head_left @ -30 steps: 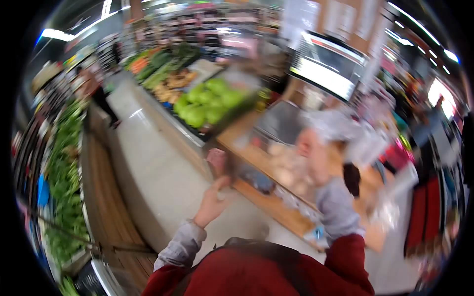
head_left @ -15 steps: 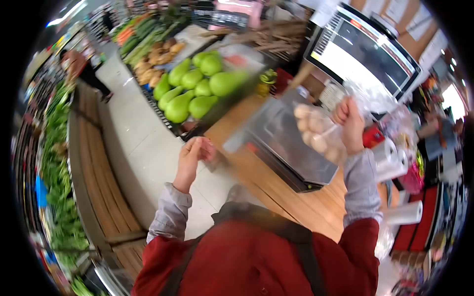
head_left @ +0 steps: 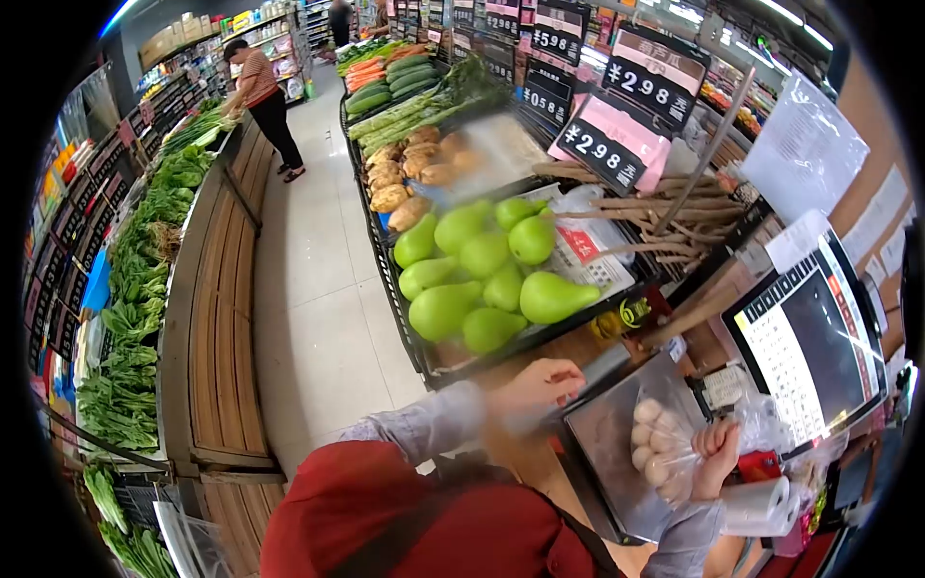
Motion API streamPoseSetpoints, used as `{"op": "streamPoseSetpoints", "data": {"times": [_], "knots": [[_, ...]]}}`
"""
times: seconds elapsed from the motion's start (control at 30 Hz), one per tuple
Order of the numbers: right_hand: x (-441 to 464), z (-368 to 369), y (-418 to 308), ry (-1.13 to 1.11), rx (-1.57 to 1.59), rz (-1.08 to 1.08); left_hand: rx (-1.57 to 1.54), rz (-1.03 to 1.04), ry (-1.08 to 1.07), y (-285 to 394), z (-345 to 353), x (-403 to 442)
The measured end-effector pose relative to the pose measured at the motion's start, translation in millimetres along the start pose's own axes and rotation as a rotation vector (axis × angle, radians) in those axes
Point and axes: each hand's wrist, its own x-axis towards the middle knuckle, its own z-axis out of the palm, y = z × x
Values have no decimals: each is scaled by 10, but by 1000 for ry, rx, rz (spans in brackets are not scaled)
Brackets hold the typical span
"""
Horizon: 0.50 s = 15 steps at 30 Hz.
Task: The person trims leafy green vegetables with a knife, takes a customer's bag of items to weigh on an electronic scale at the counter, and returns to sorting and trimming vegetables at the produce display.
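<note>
My right hand point(head_left: 715, 457) is closed round the gathered neck of a clear plastic bag point(head_left: 661, 445). Pale, rounded things that look like eggs show through it. The bag is over the metal plate of a weighing scale point(head_left: 599, 438); whether it rests there I cannot tell. My left hand point(head_left: 542, 387) is near the scale's far left corner, fingers curled together and partly blurred. Anything pinched in them is hidden. A touchscreen point(head_left: 819, 328) is tilted beyond my right hand.
Green gourds point(head_left: 453, 310) fill a black crate ahead, beside potatoes point(head_left: 387, 197) and long brown roots point(head_left: 665, 217). Price signs point(head_left: 641, 82) stand above them. Leafy greens point(head_left: 125, 332) line the left shelf, where a person point(head_left: 260, 91) bends over. Plastic bag rolls point(head_left: 761, 506) are at right.
My view has swung toward the produce aisle. My left hand has moved from over the floor to the scale's edge. The bag stays in my right hand and is now lower over the plate.
</note>
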Motion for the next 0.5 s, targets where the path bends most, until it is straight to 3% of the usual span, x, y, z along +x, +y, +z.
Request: {"op": "streamPoseSetpoints", "data": {"times": [0.2, 0.5], "knots": [[41, 84, 27, 13, -26, -19, -136, 22, 17, -125, 75, 72], [-53, -9, 177, -13, -3, 46, -44, -31, -36, -103, 301, 90]]}}
